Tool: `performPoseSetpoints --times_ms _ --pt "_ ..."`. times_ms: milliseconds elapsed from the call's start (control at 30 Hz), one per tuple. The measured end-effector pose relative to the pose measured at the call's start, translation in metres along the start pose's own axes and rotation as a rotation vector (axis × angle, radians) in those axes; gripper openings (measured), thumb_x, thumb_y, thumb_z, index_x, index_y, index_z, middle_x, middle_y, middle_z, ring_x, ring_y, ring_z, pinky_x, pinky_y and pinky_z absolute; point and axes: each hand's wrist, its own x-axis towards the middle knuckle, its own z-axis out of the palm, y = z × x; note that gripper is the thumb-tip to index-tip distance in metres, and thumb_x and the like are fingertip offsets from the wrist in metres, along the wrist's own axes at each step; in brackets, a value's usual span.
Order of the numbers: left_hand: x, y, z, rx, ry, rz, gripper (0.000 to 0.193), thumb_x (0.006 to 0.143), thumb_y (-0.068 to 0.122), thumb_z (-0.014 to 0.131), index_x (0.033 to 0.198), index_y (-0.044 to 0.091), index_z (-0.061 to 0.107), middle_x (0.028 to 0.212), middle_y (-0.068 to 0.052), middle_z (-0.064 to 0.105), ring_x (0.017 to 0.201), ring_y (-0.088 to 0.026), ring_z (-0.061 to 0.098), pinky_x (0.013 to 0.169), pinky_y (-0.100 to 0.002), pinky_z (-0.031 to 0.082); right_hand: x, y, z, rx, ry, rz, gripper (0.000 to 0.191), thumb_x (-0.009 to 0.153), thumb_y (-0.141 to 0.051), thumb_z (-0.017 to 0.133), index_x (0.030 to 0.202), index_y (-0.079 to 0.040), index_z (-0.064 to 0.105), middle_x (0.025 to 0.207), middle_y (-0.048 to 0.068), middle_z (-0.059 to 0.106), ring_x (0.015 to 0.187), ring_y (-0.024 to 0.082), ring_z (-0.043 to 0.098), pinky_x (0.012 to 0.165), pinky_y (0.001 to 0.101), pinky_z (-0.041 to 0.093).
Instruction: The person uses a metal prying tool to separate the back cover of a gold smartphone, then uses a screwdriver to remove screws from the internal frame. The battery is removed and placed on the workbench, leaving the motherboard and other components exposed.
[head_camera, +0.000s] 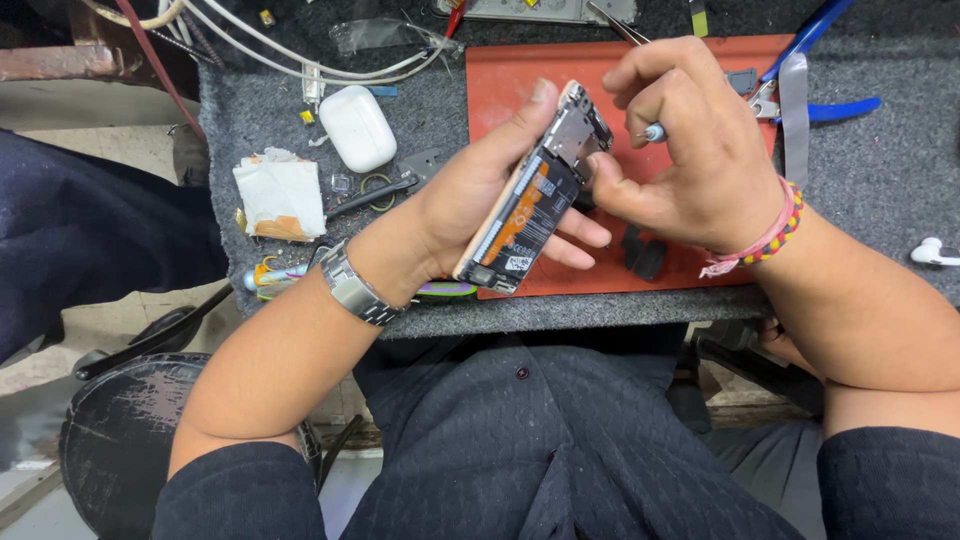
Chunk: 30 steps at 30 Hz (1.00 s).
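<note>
Left hand cradles opened phone from beneath, fingers curled round it; long axis diagonal, top end up-right. Right hand arches over that end, fingers pinching small screwdriver.

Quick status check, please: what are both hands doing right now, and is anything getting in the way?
Left hand gripping opened smartphone with exposed battery, tilted above orange work mat. Right hand holding thin metal tool at phone's top. Nothing blocking.

Grey felt bench with red mat (earbud case, blue pliers, crumpled tissue)
</note>
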Motion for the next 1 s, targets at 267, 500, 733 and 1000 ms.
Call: performPoseSetpoints --times_ms 267,500,733,1000 --pt "0.000 -0.007 0.007 0.143 0.069 0.041 0.067 0.097 0.071 0.051 0.126 0.011 0.055 0.104 -0.009 0.067 0.090 -0.023 0.073 0.083 -0.044 0.067 0.004 -0.011 0.004 0.029 -0.001 -0.006 0.045 0.086 0.005 0.083 0.098 -0.001 0.040 0.121 0.024 0.059 0.093 0.030 0.068 0.078 0.0360 0.056" --pt "0.002 -0.010 0.007 0.271 0.087 0.043 0.073 0.094 0.071 0.050 0.116 0.003 0.061 0.100 -0.010 0.068 0.092 -0.019 0.073 0.086 -0.040 0.067 -0.001 -0.014 0.010 -0.006 0.006 0.044 0.042 0.091 0.005 0.081 0.103 -0.002 0.042 0.123 0.020 0.062 0.099 0.027 0.070 0.081 0.0339 0.058" --pt "0.002 -0.011 0.009 0.300 0.104 0.040 0.076 0.092 0.076 0.051 0.120 0.006 0.061 0.100 -0.007 0.066 0.089 -0.015 0.071 0.083 -0.037 0.066 -0.008 -0.015 0.017 -0.065 0.027 0.065 0.037 0.091 0.004 0.080 0.103 -0.001 0.046 0.124 0.021 0.065 0.097 0.030 0.071 0.079 0.0347 0.059" --pt "0.002 -0.010 0.009 0.280 0.115 0.052 0.074 0.095 0.072 0.052 0.119 0.003 0.061 0.097 -0.008 0.066 0.085 -0.016 0.071 0.079 -0.040 0.068 -0.010 -0.014 0.017 -0.036 0.041 0.055 0.035 0.094 0.006 0.076 0.104 -0.002 0.044 0.123 0.020 0.065 0.102 0.027 0.074 0.084 0.0320 0.061"
